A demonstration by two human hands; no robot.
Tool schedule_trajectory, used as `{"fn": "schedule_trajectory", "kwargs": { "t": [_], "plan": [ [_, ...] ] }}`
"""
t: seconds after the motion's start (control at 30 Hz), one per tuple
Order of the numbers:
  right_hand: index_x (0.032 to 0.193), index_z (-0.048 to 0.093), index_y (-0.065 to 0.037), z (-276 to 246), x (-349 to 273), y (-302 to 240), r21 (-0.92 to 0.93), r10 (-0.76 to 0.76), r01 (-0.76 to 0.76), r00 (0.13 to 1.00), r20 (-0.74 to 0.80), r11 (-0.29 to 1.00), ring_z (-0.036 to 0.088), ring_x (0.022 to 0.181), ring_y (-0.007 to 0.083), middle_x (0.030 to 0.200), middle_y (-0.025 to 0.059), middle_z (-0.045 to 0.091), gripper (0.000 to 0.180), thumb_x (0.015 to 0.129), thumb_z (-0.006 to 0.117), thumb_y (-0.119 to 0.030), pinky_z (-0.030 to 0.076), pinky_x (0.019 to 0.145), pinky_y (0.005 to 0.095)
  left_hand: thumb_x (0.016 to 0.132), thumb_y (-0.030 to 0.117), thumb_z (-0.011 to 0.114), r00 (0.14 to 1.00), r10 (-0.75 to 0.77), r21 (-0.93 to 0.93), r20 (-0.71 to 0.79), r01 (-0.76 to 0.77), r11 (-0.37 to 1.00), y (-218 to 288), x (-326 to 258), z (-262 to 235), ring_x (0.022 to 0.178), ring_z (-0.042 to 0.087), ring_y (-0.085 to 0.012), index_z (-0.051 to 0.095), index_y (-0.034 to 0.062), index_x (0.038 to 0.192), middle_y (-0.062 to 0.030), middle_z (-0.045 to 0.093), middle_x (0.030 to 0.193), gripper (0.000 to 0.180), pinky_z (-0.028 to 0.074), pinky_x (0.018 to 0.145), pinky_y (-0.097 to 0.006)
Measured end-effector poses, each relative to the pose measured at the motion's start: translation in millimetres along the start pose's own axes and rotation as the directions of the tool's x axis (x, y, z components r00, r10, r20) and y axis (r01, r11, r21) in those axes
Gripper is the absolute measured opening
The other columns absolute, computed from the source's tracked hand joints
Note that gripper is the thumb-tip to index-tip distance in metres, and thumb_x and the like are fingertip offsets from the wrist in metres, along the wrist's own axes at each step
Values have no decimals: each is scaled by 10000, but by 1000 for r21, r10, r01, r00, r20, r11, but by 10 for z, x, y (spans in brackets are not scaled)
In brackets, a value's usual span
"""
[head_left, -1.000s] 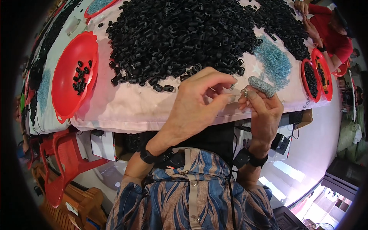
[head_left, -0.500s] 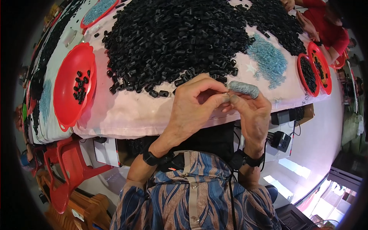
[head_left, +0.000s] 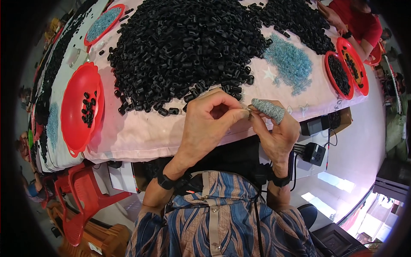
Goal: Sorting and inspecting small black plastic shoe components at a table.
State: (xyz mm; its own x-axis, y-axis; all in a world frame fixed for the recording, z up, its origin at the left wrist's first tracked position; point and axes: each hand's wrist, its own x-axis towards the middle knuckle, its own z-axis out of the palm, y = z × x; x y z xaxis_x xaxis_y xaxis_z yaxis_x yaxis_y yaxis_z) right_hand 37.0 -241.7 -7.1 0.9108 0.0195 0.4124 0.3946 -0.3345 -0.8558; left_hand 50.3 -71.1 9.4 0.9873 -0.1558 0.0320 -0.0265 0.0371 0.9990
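Observation:
Just above the table's near edge, my left hand (head_left: 209, 118) is closed in a pinch, thumb against forefinger. Its fingertips meet those of my right hand (head_left: 276, 128), which is pinched as well. Between the two sets of fingertips is a small metal piece (head_left: 250, 110), mostly covered by the fingers and too small to make out fully. A grey knitted-looking wrap (head_left: 269, 109) covers the right forefinger. Directly beyond my hands lies a large heap of small black plastic tube-shaped parts (head_left: 184, 51). A pile of tiny blue-grey pieces (head_left: 289, 62) lies to its right.
A red scalloped tray (head_left: 79, 111) holding several black parts stands at the left, with a red plate (head_left: 102, 26) of blue-grey pieces behind it. Red dishes (head_left: 342, 88) stand at the right. A person in red (head_left: 361, 28) sits far right. A red chair (head_left: 77, 201) stands lower left.
The view has shifted slightly. My fingertips stay together, the right wrist has turned a little, and the wrapped forefinger now slants downward to the right. The metal piece shows more plainly.

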Motion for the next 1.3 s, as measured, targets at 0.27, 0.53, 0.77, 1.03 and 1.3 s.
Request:
{"fn": "schedule_trajectory", "kwargs": {
  "t": [0.27,0.53,0.77,1.03,1.3],
  "plan": [
    [998,687,11,52,140,196,-197,-15,-41,961,-275,980,646,712,183,852,103,673,234,773,675,74,514,642,282,760,-42,699,876,483,633,-15,-365,683,-112,304,261,677,583,-158,675,-2,867,-65,597,821,117,451,546,-274],
    [990,677,21,47,166,221,10,173,-180,925,-339,984,618,731,111,862,55,664,210,787,662,70,498,652,227,775,-1,649,905,421,339,53,-413,845,220,147,175,873,610,-254,656,-7,1005,-103,617,989,229,490,692,-343],
    [1001,677,10,137,119,260,-166,38,-87,960,-279,982,557,694,153,837,74,599,229,780,666,67,445,589,257,797,116,681,943,306,-250,135,-266,931,871,-237,101,838,626,-150,685,53,996,-85,662,1006,208,503,752,-300],
    [1016,672,30,132,101,170,-225,-22,-49,953,-303,973,578,697,163,884,94,632,242,781,673,86,474,604,267,851,172,607,968,246,-440,37,-205,874,1257,-504,143,833,643,-205,673,20,962,-135,663,975,200,522,750,-349],
    [1029,673,40,163,95,167,-311,-41,-48,961,-274,949,588,689,163,887,103,642,257,779,661,100,476,607,259,906,229,533,998,64,-604,-28,-68,794,1501,-527,21,828,660,-260,662,-13,929,-185,664,943,275,540,749,-398]
  ]
}}
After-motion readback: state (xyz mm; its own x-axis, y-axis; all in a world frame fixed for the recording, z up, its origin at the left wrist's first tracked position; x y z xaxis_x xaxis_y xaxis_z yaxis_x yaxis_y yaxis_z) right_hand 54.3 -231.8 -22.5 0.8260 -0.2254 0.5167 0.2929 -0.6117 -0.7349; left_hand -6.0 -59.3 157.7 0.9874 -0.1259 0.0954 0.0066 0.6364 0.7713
